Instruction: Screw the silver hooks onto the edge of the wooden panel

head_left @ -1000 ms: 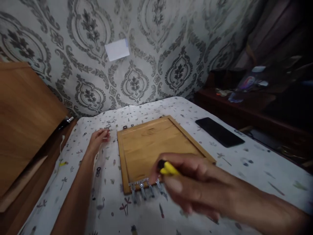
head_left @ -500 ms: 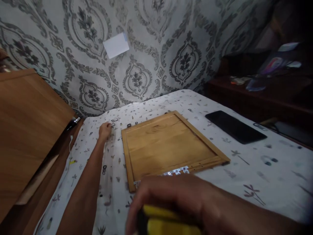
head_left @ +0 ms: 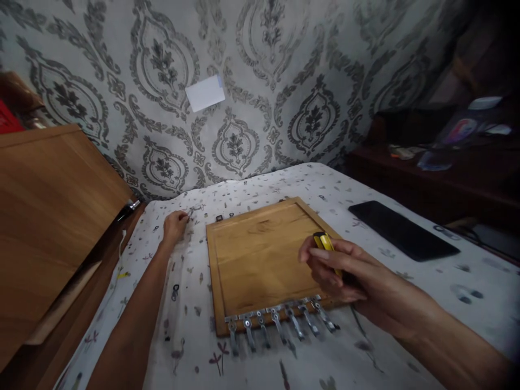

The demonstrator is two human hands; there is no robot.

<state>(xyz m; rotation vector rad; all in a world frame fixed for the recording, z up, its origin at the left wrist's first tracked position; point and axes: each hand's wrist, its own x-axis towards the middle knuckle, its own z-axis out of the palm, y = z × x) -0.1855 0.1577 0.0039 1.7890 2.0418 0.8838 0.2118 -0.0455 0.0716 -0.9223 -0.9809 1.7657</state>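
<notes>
At the far left of the patterned sheet, my left hand (head_left: 174,227) is closed in a pinch beside a small clear-looking item (head_left: 196,208). What its fingertips hold is too small to make out. My right hand (head_left: 341,265) wraps round a yellow-and-black screwdriver (head_left: 325,245), raised over the right side of a wooden panel (head_left: 260,254); only the handle shows, and its shaft is hidden. The framed panel lies flat on the sheet. Along its near edge sits a row of several metal hinges (head_left: 277,324), their arms sticking out towards me.
A black flat slab (head_left: 402,230) lies on the sheet to the right. A wooden cabinet (head_left: 52,206) stands at the left, with a white cable (head_left: 122,241) by it. Behind is a patterned wall with white paper (head_left: 205,93). A bottle (head_left: 459,130) stands on dark furniture at the right.
My right hand has moved from low in front, up and to the right, with the screwdriver, uncovering the hinges. The left hand stays at about the same spot. The view has shifted slightly.
</notes>
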